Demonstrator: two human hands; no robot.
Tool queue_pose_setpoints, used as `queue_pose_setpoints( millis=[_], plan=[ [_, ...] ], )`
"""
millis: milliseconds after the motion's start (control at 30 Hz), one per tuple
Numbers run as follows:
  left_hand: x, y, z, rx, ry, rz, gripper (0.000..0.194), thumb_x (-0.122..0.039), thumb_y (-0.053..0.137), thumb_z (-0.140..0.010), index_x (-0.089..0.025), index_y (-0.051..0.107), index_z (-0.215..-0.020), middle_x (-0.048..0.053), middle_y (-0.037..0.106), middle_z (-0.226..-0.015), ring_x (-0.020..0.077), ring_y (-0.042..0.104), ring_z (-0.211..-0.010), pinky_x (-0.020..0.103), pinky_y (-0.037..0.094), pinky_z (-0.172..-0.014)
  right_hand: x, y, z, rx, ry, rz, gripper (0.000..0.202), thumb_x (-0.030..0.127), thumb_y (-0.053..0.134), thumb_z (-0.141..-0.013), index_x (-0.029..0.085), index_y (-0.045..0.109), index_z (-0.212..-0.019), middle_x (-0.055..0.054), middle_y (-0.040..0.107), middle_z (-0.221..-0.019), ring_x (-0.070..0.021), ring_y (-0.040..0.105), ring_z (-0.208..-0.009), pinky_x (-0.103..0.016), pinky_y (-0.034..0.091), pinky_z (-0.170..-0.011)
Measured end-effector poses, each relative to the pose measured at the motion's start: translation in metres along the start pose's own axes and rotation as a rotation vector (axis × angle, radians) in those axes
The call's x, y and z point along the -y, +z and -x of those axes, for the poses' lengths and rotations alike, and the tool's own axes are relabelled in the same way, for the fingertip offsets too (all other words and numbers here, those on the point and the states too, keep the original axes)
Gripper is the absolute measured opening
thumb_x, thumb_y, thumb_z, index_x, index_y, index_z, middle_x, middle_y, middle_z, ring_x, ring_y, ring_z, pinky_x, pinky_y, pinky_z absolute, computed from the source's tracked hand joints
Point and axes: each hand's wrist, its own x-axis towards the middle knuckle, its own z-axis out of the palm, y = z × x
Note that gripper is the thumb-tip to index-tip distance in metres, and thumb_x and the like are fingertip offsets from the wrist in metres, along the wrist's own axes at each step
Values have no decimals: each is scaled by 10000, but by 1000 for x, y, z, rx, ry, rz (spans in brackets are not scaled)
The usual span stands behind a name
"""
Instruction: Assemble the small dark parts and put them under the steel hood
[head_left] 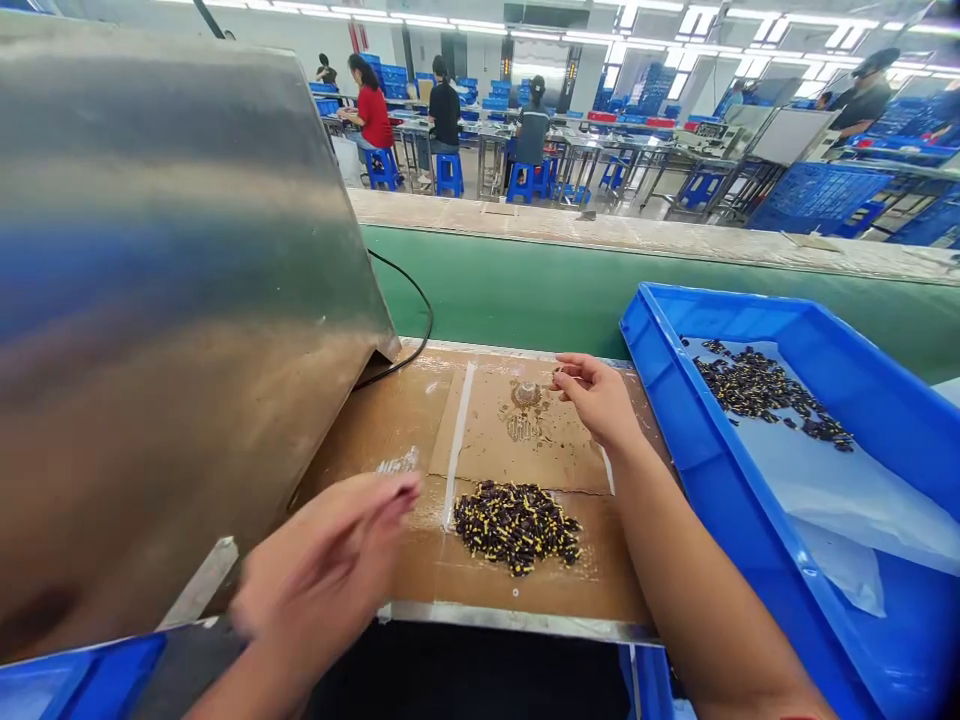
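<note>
A heap of small black parts with yellow ends (517,527) lies on the brown worktop. My left hand (322,560), smeared by motion, is left of that heap; its fingertips look pinched together, and what they hold, if anything, I cannot make out. Above the far right part of a taped cardboard sheet (487,445), my right hand (596,398) pinches a tiny dark piece (556,374) between thumb and fingers. Just left of this hand, a small round clear piece (526,392) sits on the cardboard amid brown stains.
A big metal housing (165,250) rises on the left, a black cable (429,310) beside it. On the right stands a blue bin (720,480) with more black-and-yellow parts (757,385) on white sheeting. A green conveyor belt (517,285) runs behind; several people sit farther back.
</note>
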Motion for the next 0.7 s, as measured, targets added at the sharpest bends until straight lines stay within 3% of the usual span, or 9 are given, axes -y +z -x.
queue_pose_setpoints(
  millis=[67, 167, 267, 333, 433, 700],
  plan=[
    [10, 34, -13, 82, -134, 166, 240, -233, 693, -902, -212, 694, -1140, 42, 747, -936, 148, 719, -790, 259, 623, -753, -15, 8, -11, -43, -44, 17, 432, 394, 705, -823, 183, 675, -1198, -75, 730, -959, -201, 725, -801, -299, 570, -649],
    [35, 93, -38, 211, -408, 442, 247, -322, 693, -892, -163, 722, -1080, 87, 749, -931, 172, 722, -799, 291, 630, -784, -37, 16, -17, -112, -111, 98, 359, 424, 687, -841, 161, 735, -1081, -97, 754, -976, -208, 710, -829, -346, 572, -754],
    [66, 132, -49, 243, -546, 509, 332, -381, 727, -840, -124, 733, -1051, 103, 737, -878, 178, 695, -779, 296, 602, -760, -47, 20, -14, -136, -151, 168, 298, 403, 657, -886, 170, 764, -1038, -100, 763, -1025, -213, 698, -879, -335, 554, -773],
    [83, 142, -47, 249, -599, 474, 373, -405, 725, -826, -116, 735, -1063, 103, 728, -863, 175, 675, -763, 278, 571, -710, -47, 22, -11, -127, -217, 242, 268, 372, 614, -934, 190, 766, -1059, -83, 765, -1035, -204, 694, -880, -317, 545, -754],
    [98, 142, -41, 266, -654, 451, 410, -424, 713, -829, -122, 727, -1106, 97, 709, -877, 171, 656, -770, 253, 543, -660, -45, 24, -9, -93, -333, 347, 234, 317, 571, -979, 220, 757, -1085, -58, 763, -1036, -192, 687, -863, -323, 544, -778],
    [97, 140, -42, 287, -713, 451, 384, -364, 680, -869, -146, 690, -1185, 96, 702, -955, 147, 635, -779, 245, 531, -683, -42, 26, -10, -18, -467, 424, 219, 221, 555, -1006, 257, 737, -1124, -33, 745, -1091, -199, 678, -998, -368, 545, -897]
  ],
)
